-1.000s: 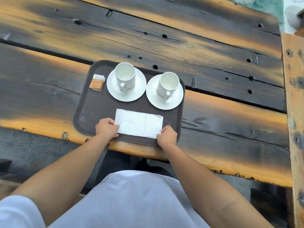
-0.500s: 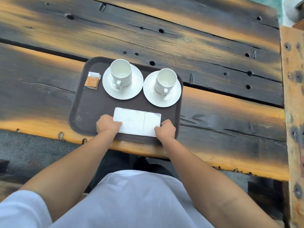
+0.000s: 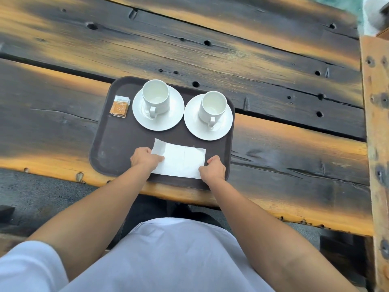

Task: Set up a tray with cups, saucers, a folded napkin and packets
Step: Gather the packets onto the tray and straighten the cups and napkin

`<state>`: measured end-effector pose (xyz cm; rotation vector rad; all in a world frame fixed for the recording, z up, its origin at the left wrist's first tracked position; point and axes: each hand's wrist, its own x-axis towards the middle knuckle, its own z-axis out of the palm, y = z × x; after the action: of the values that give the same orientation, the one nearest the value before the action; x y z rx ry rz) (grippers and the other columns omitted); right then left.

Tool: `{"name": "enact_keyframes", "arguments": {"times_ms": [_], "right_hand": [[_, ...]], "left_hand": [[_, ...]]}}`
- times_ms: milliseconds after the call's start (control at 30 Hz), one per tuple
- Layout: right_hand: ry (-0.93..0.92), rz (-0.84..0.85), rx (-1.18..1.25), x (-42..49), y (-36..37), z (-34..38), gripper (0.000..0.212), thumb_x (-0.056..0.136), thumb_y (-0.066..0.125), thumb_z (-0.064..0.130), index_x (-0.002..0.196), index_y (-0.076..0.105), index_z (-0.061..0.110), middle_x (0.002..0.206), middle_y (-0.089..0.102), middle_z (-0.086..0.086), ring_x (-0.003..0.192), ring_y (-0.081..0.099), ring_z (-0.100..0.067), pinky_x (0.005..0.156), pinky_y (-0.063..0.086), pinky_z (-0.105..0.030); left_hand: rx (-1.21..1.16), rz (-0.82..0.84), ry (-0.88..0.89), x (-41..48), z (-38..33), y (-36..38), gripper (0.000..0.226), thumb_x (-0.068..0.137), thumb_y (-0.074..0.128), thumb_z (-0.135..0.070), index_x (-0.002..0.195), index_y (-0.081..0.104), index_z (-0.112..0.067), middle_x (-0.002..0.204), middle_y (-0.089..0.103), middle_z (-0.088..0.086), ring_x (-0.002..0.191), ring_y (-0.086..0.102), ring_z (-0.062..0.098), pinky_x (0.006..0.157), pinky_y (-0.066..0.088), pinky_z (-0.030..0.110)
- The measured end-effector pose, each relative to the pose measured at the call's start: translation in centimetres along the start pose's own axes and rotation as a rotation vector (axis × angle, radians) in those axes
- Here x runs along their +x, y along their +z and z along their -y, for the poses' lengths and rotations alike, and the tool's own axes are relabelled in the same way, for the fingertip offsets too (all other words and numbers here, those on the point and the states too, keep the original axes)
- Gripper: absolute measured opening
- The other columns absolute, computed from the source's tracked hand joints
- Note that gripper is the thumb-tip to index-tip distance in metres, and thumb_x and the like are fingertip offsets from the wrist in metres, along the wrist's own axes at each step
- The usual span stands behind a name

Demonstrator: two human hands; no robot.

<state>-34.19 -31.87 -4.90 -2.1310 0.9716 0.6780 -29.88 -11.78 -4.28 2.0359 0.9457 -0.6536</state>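
Note:
A dark brown tray (image 3: 109, 148) lies at the near edge of the wooden table. Two white cups stand on white saucers at its back: the left cup (image 3: 155, 96) on its saucer (image 3: 143, 116), the right cup (image 3: 213, 105) on its saucer (image 3: 197, 128). Orange and white packets (image 3: 120, 106) lie in the tray's back left corner. A white napkin (image 3: 181, 161) lies flat at the front of the tray. My left hand (image 3: 145, 158) grips its left end, whose corner curls up. My right hand (image 3: 212, 168) holds its right end.
The table (image 3: 273, 144) is of dark, scorched planks with holes and gaps. A pale wooden post (image 3: 376, 123) runs along the right side. Grey floor shows below the table's near edge.
My left hand has slid onto the napkin and lifted its left edge, which now curls upward. My right hand stays at the right end.

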Motion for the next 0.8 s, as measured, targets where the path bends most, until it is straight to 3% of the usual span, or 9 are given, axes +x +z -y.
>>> {"name": "enact_keyframes", "arguments": {"times_ms": [100,167,233,267,333,433,600,733,800], "right_hand": [[-0.011,0.01,-0.006,0.1,0.0,0.0,0.03,0.087,0.058,0.012,0.116,0.05,0.013,0.099,0.049,-0.003,0.09,0.055,-0.025,0.072,0.046,-0.03],[-0.01,0.011,-0.013,0.1,0.0,0.1,0.03,0.087,0.059,0.012,0.116,0.051,0.013,0.099,0.048,-0.002,0.09,0.054,-0.025,0.073,0.045,-0.03],[-0.011,0.014,-0.02,0.1,0.0,0.2,0.03,0.087,0.059,0.013,0.116,0.051,0.013,0.1,0.047,-0.002,0.09,0.054,-0.025,0.073,0.045,-0.03],[-0.013,0.017,-0.023,0.1,0.0,0.3,0.029,0.087,0.059,0.013,0.116,0.051,0.013,0.101,0.048,-0.002,0.09,0.054,-0.025,0.072,0.045,-0.03],[-0.017,0.022,-0.026,0.1,0.2,0.7,0.026,0.087,0.058,0.014,0.112,0.051,0.015,0.103,0.049,-0.003,0.09,0.056,-0.025,0.072,0.047,-0.03],[-0.029,0.019,-0.043,0.1,0.5,1.2,0.02,0.087,0.058,0.014,0.105,0.05,0.016,0.103,0.051,-0.003,0.089,0.058,-0.025,0.071,0.051,-0.032],[-0.03,-0.008,-0.087,-0.1,0.9,1.6,0.017,0.089,0.056,0.012,0.102,0.047,0.015,0.1,0.05,-0.004,0.086,0.056,-0.026,0.065,0.043,-0.031],[-0.034,-0.039,-0.129,-0.3,0.9,1.7,0.013,0.091,0.054,0.008,0.099,0.046,0.015,0.097,0.05,-0.003,0.083,0.054,-0.025,0.062,0.04,-0.029],[-0.035,-0.056,-0.142,-0.3,0.9,1.7,0.012,0.091,0.052,0.006,0.098,0.048,0.015,0.096,0.05,-0.003,0.083,0.055,-0.025,0.063,0.041,-0.03]], "left_hand": [[-0.058,-0.008,0.04,0.3,0.1,-0.4,0.053,0.077,0.082,-0.016,0.058,0.033,-0.019,0.061,0.041,-0.002,0.058,0.038,0.017,0.05,0.028,0.027],[-0.071,-0.005,0.049,0.6,0.1,-1.0,0.047,0.077,0.082,-0.015,0.059,0.039,-0.016,0.064,0.049,-0.001,0.063,0.046,0.021,0.052,0.037,0.029],[-0.088,0.027,0.053,0.9,0.4,-1.4,0.025,0.08,0.081,-0.015,0.073,0.057,-0.009,0.081,0.067,0.005,0.08,0.062,0.028,0.068,0.057,0.038],[-0.096,0.035,0.045,1.1,0.5,-1.6,0.019,0.081,0.08,-0.015,0.084,0.063,-0.006,0.092,0.071,0.008,0.09,0.066,0.03,0.078,0.06,0.044],[-0.098,0.051,0.022,1.4,0.6,-1.9,0.022,0.081,0.08,-0.015,0.095,0.066,-0.004,0.102,0.072,0.012,0.099,0.067,0.033,0.086,0.059,0.049],[-0.062,0.064,0.023,1.7,0.5,-1.9,0.031,0.081,0.081,-0.021,0.1,0.063,-0.005,0.106,0.07,0.013,0.1,0.065,0.034,0.085,0.058,0.045],[0.208,-0.086,0.124,1.7,0.1,-2.4,0.027,0.086,0.071,-0.026,0.101,0.056,-0.011,0.106,0.065,0.009,0.091,0.057,0.027,0.066,0.043,0.033],[0.333,-0.148,0.193,2.0,0.7,-2.9,0.027,0.091,0.062,-0.019,0.117,0.065,-0.012,0.117,0.067,0.009,0.111,0.06,0.03,0.082,0.051,0.036],[0.312,-0.133,0.189,2.2,0.9,-2.9,0.024,0.092,0.062,-0.016,0.116,0.066,-0.015,0.117,0.067,0.008,0.108,0.06,0.029,0.081,0.051,0.036]]}}
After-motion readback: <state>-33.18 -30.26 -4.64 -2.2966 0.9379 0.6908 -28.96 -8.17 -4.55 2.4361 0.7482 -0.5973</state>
